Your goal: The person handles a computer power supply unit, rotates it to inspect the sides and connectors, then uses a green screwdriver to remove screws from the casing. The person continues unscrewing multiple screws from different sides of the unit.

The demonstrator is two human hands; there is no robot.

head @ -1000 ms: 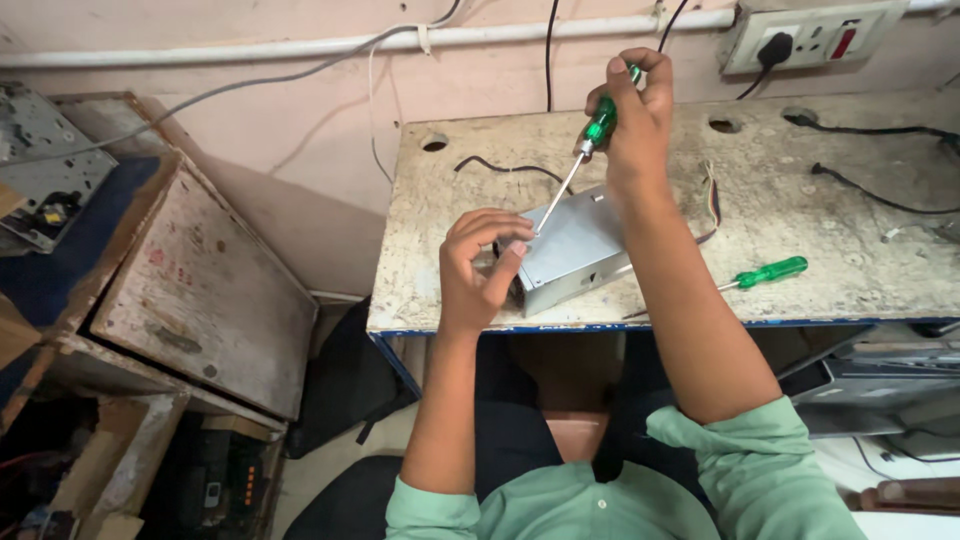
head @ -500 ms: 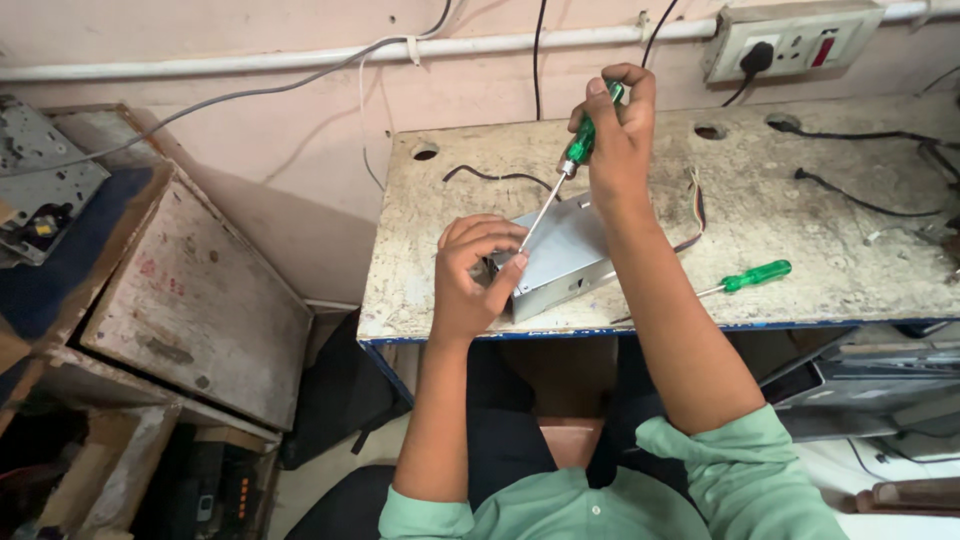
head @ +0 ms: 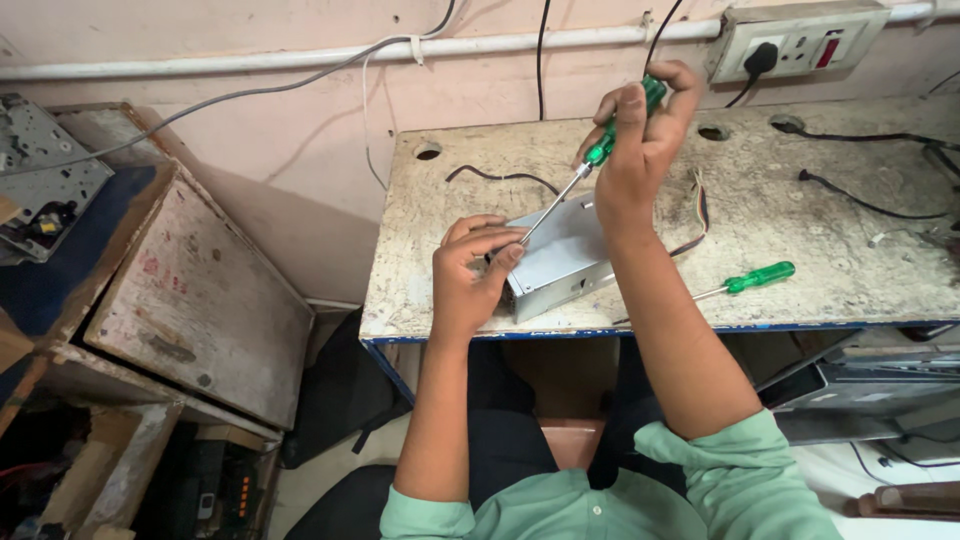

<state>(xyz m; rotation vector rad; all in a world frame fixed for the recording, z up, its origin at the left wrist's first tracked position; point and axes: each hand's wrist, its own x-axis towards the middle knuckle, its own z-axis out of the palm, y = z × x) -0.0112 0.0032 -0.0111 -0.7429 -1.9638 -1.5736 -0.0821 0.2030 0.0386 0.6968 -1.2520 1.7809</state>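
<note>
Item: grey metal box (head: 560,255), lying flat near the front edge of the worn workbench (head: 850,210).

Left hand (head: 470,275): clamped over the box's left end, fingers curled on top.

Right hand (head: 640,140): closed around the green handle of a screwdriver (head: 585,170), raised above and behind the box. The long axis of the tool slants down and leftward; its tip meets the box top just beside the left fingertips, so the left hand is nearer the contact point.

Spare: second green screwdriver (head: 745,280), lying right of the box, apart.
</note>
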